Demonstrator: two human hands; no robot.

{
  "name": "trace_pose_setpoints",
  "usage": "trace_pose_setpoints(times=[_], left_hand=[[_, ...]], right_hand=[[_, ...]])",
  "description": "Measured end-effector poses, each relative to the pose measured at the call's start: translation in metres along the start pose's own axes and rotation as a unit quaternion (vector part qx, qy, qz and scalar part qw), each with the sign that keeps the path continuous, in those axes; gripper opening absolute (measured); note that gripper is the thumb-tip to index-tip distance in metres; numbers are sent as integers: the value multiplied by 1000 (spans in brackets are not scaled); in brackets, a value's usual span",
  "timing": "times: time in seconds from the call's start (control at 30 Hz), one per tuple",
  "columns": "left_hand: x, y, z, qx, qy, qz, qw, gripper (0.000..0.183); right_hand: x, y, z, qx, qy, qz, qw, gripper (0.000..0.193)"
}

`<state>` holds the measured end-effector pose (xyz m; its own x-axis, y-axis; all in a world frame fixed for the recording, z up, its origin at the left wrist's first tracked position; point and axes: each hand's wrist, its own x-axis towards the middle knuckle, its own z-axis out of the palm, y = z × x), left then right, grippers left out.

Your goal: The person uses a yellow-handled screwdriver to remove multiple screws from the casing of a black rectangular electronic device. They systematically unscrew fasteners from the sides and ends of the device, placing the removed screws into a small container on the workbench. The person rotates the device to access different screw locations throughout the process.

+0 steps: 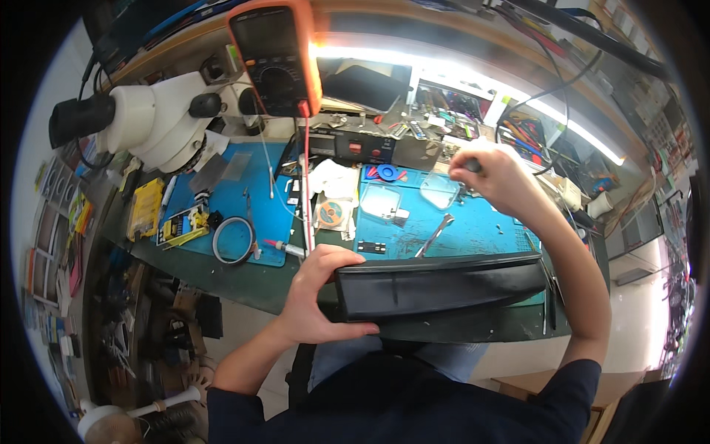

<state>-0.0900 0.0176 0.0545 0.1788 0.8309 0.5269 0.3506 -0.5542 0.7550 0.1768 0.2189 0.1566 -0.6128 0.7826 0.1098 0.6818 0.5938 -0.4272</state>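
My left hand (314, 296) grips the left end of a long black plastic casing (436, 288), thumb below and fingers on top. The casing lies sideways at the bench's front edge, above my lap. Over the blue mat's far right part, my right hand (499, 177) is closed around a small dark-handled tool (473, 165); its tip is too blurred to make out. Below that hand lie a clear plastic lid (439, 191) and a clear plastic box (381, 201). A metal tool (435, 235) rests on the mat just behind the casing.
An orange multimeter (274, 59) hangs over the bench, its red lead running down. At left stand a white microscope (151, 122), a tape ring (233, 240) and a yellow holder (185, 226). A power unit (347, 145) sits at the back, near several hand tools (521, 137).
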Motion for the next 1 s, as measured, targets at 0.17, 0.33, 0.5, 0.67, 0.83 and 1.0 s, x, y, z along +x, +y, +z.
trace_pose_setpoints(times=[0.17,0.33,0.5,0.67,0.83,1.0], left_hand=[[-12,15,18,-112,58,-169,978,88],[-17,30,31,-204,115,-225,946,90],[-12,31,35,-119,129,-192,966,91],[-1,33,37,-94,153,-175,968,90],[2,32,38,-128,158,-178,963,88],[5,36,37,-141,145,-187,961,87]], right_hand=[[-49,-40,-18,26,35,-173,984,23],[-70,-85,-7,53,-23,-146,988,15],[-59,-89,10,69,-31,-180,981,12],[-62,-80,-3,131,6,-106,986,11],[-72,-72,-13,155,-4,-56,986,11],[-75,-59,-7,84,-34,-78,993,10]])
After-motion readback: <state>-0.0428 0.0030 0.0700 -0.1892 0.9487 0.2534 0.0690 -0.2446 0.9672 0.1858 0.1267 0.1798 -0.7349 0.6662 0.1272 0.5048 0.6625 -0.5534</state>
